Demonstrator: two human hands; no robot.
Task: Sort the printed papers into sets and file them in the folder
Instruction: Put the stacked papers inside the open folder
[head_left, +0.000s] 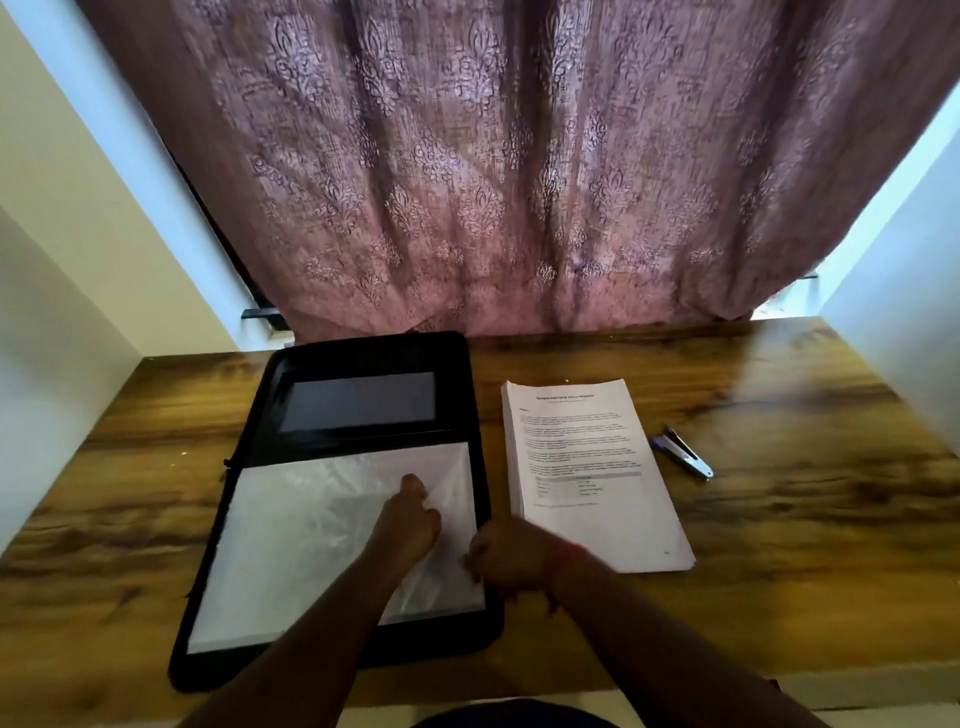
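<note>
A black zip folder (363, 358) lies open on the desk's left half, its clear plastic sleeves (291, 530) facing up. My left hand (408, 525) rests on the sleeves and pinches a sleeve near its right side. My right hand (511, 558) grips the sleeves' right edge by the folder's rim, fingers curled. A stack of printed papers (592, 478) lies to the right of the folder, text side up, apart from both hands.
A stapler (683, 451) lies on the wooden desk (805, 493) right of the paper stack. A patterned curtain (493, 156) hangs behind the desk. White walls close in on both sides.
</note>
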